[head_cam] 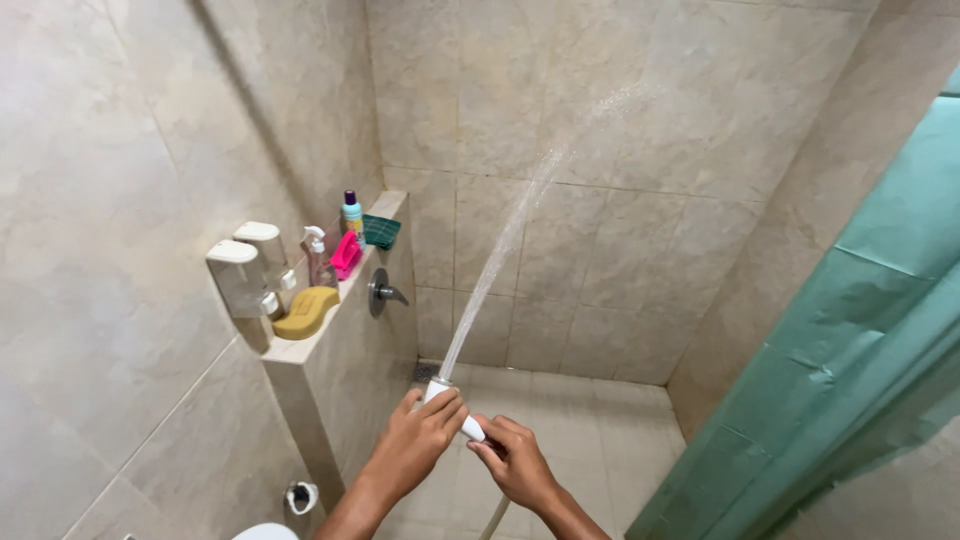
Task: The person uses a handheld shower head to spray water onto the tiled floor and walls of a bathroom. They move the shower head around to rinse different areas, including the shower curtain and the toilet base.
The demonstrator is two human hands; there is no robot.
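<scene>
My left hand [418,442] is wrapped around the head end of a white hand sprayer [440,392]. My right hand [515,462] grips the sprayer's handle just behind it, where the hose [493,518] drops away. A jet of water [495,260] shoots from the nozzle up and to the right, striking the beige tiled back wall [620,120] of the shower stall.
A tiled ledge [300,350] on the left carries a yellow sponge [306,312], a spray bottle [318,255], a pink item [346,255], a small bottle [352,213] and a green cloth [381,231]. Two wall dispensers [245,270] hang above it. A metal valve [382,293] sits below. A green curtain [860,340] hangs at right.
</scene>
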